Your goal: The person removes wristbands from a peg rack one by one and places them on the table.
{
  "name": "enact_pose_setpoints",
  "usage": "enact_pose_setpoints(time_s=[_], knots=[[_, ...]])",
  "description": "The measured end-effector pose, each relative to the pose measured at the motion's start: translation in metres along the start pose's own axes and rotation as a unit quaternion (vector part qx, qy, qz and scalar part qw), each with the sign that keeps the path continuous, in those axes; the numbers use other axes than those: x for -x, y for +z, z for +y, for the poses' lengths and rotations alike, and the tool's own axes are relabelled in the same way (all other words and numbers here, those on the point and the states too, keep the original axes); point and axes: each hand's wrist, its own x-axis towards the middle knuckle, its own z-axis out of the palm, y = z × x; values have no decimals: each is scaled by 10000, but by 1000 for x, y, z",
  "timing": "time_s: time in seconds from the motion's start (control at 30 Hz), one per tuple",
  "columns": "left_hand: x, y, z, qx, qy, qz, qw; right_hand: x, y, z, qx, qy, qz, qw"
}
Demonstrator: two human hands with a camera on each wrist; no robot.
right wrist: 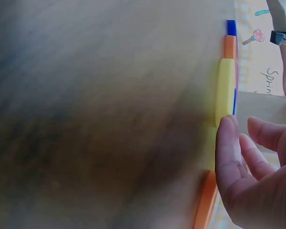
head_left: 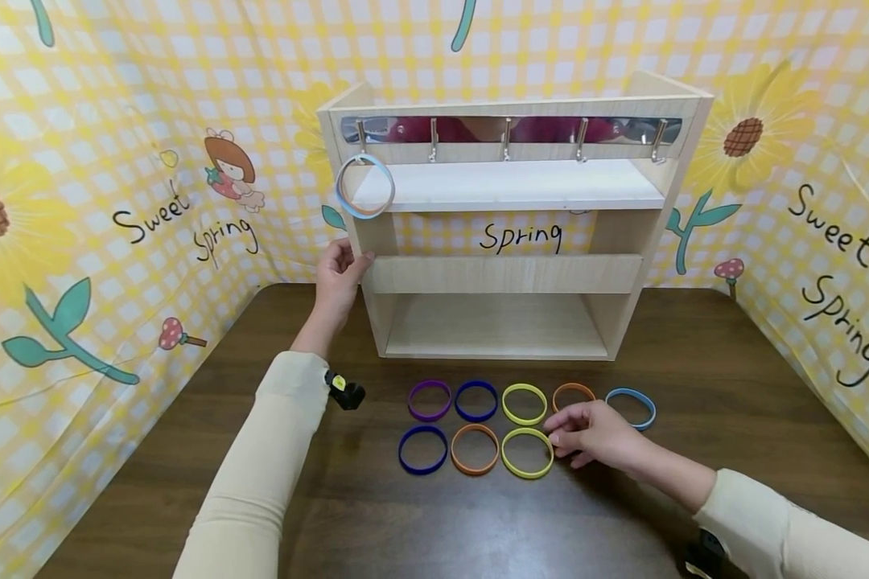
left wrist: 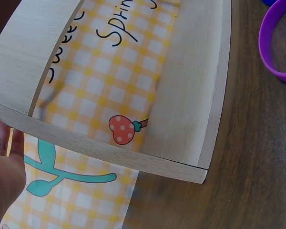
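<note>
My left hand (head_left: 338, 273) grips the left side panel of a pale wooden shelf (head_left: 507, 275), thumb at its front edge; the left wrist view shows fingers against the outer side. My right hand (head_left: 597, 434) is low over the table at the right edge of the front yellow wristband (head_left: 527, 453). In the right wrist view its thumb and fingers stand apart, with fingertips at the yellow band (right wrist: 224, 90); whether they touch cannot be told. Beside that band lie an orange wristband (head_left: 475, 449) and a dark blue wristband (head_left: 423, 450). Light blue banding (head_left: 365, 186) hangs from the leftmost hook.
Behind the front bands lie purple (head_left: 430, 401), dark blue (head_left: 476, 401), yellow (head_left: 525, 404), orange (head_left: 574, 392) and light blue (head_left: 631, 408) wristbands. Several metal hooks (head_left: 507, 140) line the shelf's top rail. Patterned cloth (head_left: 188, 104) surrounds the brown table (head_left: 434, 531).
</note>
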Motion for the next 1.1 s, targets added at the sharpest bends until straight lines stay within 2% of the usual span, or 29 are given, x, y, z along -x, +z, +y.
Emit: enact_pose_setpoints(time_s=[0.17,0.4,0.6,0.8,0.9,1.1], knots=[[-1,0,0,15,-20,-10,10000,-2,-2,-10,-98,-150,98,9998],[-1,0,0,25,23,25,10000,-13,-3,-34,-320,-405,295,9982],[0,2,0,62,23,58,10000,-27,4,-54,-275,-680,509,9960],[1,0,1,65,23,114,9999,-43,15,-79,-524,-1084,503,9914],[1,-1,-1,56,94,107,9999,-51,20,-94,-658,-1256,544,9884],[-8,-3,-21,68,175,189,9996,-70,31,-124,-922,-1563,666,9811]])
